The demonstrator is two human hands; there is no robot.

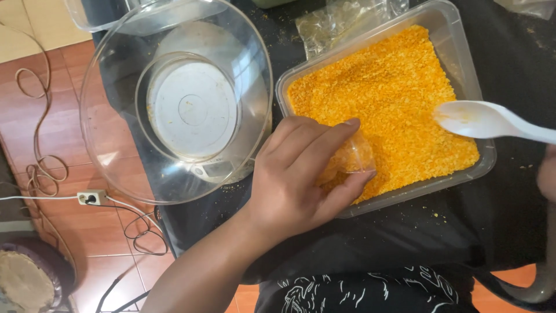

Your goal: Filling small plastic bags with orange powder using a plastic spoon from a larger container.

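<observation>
Small clear bag [353,159] — in left hand [301,174]

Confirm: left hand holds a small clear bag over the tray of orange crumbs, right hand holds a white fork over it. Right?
Not quite. The head view shows the right hand, barely in frame, holding a white plastic spoon, not a fork. The rest stands: the left hand holds a small clear bag over the clear tray of orange crumbs.
</observation>
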